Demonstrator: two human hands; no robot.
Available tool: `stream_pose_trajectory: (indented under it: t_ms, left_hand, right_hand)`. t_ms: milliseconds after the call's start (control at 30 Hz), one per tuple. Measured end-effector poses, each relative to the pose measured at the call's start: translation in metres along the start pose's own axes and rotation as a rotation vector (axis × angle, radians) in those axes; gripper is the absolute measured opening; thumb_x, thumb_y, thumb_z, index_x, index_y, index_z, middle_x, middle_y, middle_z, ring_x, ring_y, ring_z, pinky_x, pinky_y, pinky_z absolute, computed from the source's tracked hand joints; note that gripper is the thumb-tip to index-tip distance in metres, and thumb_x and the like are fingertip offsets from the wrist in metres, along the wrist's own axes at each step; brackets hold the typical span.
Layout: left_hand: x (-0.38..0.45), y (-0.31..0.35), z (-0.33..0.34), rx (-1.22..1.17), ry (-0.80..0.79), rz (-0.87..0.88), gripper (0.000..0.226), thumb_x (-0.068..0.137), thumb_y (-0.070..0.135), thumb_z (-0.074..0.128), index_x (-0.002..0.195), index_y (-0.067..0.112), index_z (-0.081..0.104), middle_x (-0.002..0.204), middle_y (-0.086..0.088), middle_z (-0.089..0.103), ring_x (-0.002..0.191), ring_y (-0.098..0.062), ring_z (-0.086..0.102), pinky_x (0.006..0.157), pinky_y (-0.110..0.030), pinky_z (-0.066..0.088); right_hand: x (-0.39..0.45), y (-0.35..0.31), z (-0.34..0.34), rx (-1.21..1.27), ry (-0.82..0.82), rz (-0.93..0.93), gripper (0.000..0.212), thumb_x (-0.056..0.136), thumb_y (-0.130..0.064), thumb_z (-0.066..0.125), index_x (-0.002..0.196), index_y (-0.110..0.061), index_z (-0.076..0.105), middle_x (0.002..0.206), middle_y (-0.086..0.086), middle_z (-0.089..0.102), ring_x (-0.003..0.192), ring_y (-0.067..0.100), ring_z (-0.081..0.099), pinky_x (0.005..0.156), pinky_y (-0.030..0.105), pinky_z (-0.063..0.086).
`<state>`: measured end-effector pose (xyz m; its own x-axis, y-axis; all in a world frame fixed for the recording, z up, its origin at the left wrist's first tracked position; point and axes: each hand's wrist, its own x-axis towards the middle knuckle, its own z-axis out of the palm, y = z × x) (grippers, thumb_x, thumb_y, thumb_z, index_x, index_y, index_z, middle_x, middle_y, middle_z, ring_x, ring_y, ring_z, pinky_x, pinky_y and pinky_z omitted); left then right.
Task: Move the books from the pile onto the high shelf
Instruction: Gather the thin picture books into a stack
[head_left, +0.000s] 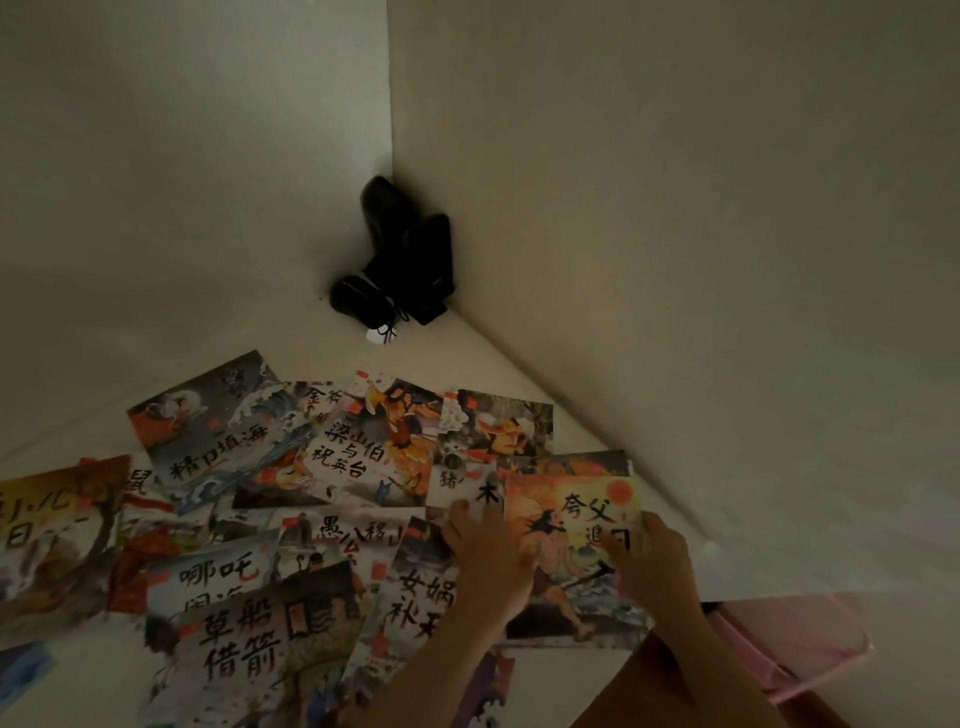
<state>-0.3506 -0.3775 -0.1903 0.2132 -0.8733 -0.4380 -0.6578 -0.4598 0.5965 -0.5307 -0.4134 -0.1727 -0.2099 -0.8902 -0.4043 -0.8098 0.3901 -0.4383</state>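
Both hands are on one thin picture book (571, 551) at the near right of the shelf surface (208, 332), so the step in hand appears to be setting this book down among the others. The left hand (488, 551) lies on the book's left edge with fingers spread and nearly straight; the right hand (649, 561) holds the right edge, thumb on the cover, though the fingers beneath are hidden. The book lies flat, overlapping its neighbours. The next move probably calls for letting go and drawing both hands back without dragging the loose covers. Beyond the hands, the spread of books (291, 519) covers the pale, smooth surface: flat, floppy, glossy paperbacks with painted covers and brushed lettering, fanned and overlapping in no order. At the right edge a pink plastic piece (789, 644) shows below the shelf. Farthest back, dark matte objects (405, 260) stand in the corner where two plain walls meet; what they are cannot be told.
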Motion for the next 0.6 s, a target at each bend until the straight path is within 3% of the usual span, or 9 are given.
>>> stream_pose_trajectory:
  t_ms: [67, 167, 233, 333, 400, 467, 500, 567, 600]
  left_hand:
    - [-0.006, 0.011, -0.001, -0.031, 0.011, -0.042, 0.058, 0.090, 0.043, 0.059, 0.135, 0.016, 0.033, 0.149, -0.024, 0.011, 0.139, -0.041, 0.009, 0.110, -0.043, 0.025]
    - [0.000, 0.003, 0.000, -0.070, 0.071, -0.008, 0.048, 0.084, 0.033, 0.066, 0.122, 0.010, 0.048, 0.133, -0.017, 0.037, 0.124, -0.035, 0.037, 0.101, -0.037, 0.036]
    - [0.005, -0.002, -0.007, -0.131, 0.093, -0.023, 0.045, 0.076, 0.029, 0.073, 0.111, 0.012, 0.052, 0.120, -0.013, 0.044, 0.115, -0.031, 0.045, 0.091, -0.036, 0.046]
    - [0.016, -0.014, -0.011, -0.173, 0.036, -0.053, 0.043, 0.065, 0.031, 0.074, 0.100, 0.022, 0.050, 0.093, -0.004, 0.061, 0.093, -0.027, 0.061, 0.078, -0.045, 0.055]
    - [0.012, -0.016, -0.020, -0.269, 0.023, -0.044, 0.036, 0.069, 0.022, 0.073, 0.096, 0.022, 0.050, 0.084, -0.002, 0.063, 0.082, -0.024, 0.063, 0.076, -0.046, 0.056]
    - [0.005, -0.017, -0.031, -0.320, 0.104, 0.093, 0.027, 0.076, 0.023, 0.073, 0.091, 0.016, 0.052, 0.074, -0.003, 0.059, 0.070, -0.022, 0.059, 0.076, -0.044, 0.054]
    - [0.004, -0.017, -0.037, -0.337, 0.147, 0.210, 0.031, 0.080, 0.035, 0.071, 0.091, 0.013, 0.052, 0.071, -0.002, 0.055, 0.067, -0.019, 0.054, 0.075, -0.037, 0.051]
    - [0.002, -0.011, -0.053, -0.333, 0.198, 0.389, 0.049, 0.084, 0.056, 0.059, 0.107, 0.013, 0.049, 0.082, 0.003, 0.052, 0.073, -0.011, 0.051, 0.073, -0.026, 0.042]
    - [0.004, -0.006, -0.063, -0.355, 0.218, 0.434, 0.053, 0.086, 0.053, 0.057, 0.117, 0.014, 0.042, 0.090, 0.003, 0.054, 0.078, -0.010, 0.054, 0.074, -0.028, 0.044]
  right_hand:
    - [0.002, 0.004, 0.003, -0.032, 0.005, -0.015, 0.051, 0.087, -0.044, 0.062, 0.123, -0.010, 0.049, 0.122, 0.013, 0.055, 0.105, 0.028, 0.051, 0.083, 0.029, 0.042]
    - [-0.002, -0.003, 0.008, 0.115, 0.034, -0.009, 0.049, 0.088, -0.031, 0.066, 0.125, -0.005, 0.046, 0.116, 0.019, 0.057, 0.093, 0.029, 0.053, 0.074, 0.028, 0.038]
    - [-0.005, -0.007, 0.016, 0.154, 0.050, -0.013, 0.053, 0.087, -0.031, 0.067, 0.129, -0.007, 0.044, 0.117, 0.017, 0.059, 0.099, 0.031, 0.057, 0.075, 0.028, 0.039]
    - [-0.015, -0.012, 0.028, 0.305, 0.040, 0.012, 0.064, 0.079, -0.028, 0.077, 0.130, -0.013, 0.041, 0.110, 0.007, 0.061, 0.096, 0.024, 0.060, 0.070, 0.025, 0.045]
    - [-0.019, -0.011, 0.038, 0.477, 0.007, 0.068, 0.067, 0.070, -0.027, 0.084, 0.123, -0.017, 0.045, 0.107, 0.002, 0.063, 0.091, 0.019, 0.063, 0.072, 0.029, 0.054]
    - [-0.022, -0.014, 0.039, 0.508, 0.001, 0.056, 0.058, 0.068, -0.031, 0.084, 0.114, -0.016, 0.053, 0.105, 0.003, 0.067, 0.087, 0.016, 0.065, 0.074, 0.034, 0.057]
    - [-0.023, -0.020, 0.036, 0.539, 0.027, 0.024, 0.050, 0.072, -0.029, 0.082, 0.112, -0.016, 0.055, 0.103, 0.003, 0.068, 0.086, 0.013, 0.064, 0.070, 0.029, 0.056]
    - [-0.026, -0.037, 0.021, 0.674, 0.103, -0.070, 0.044, 0.077, -0.017, 0.078, 0.113, -0.016, 0.053, 0.103, 0.000, 0.065, 0.087, 0.008, 0.063, 0.063, 0.016, 0.050]
    - [-0.028, -0.047, 0.011, 0.735, 0.146, -0.137, 0.046, 0.078, -0.012, 0.077, 0.116, -0.016, 0.051, 0.103, -0.002, 0.064, 0.090, 0.007, 0.063, 0.061, 0.014, 0.051]
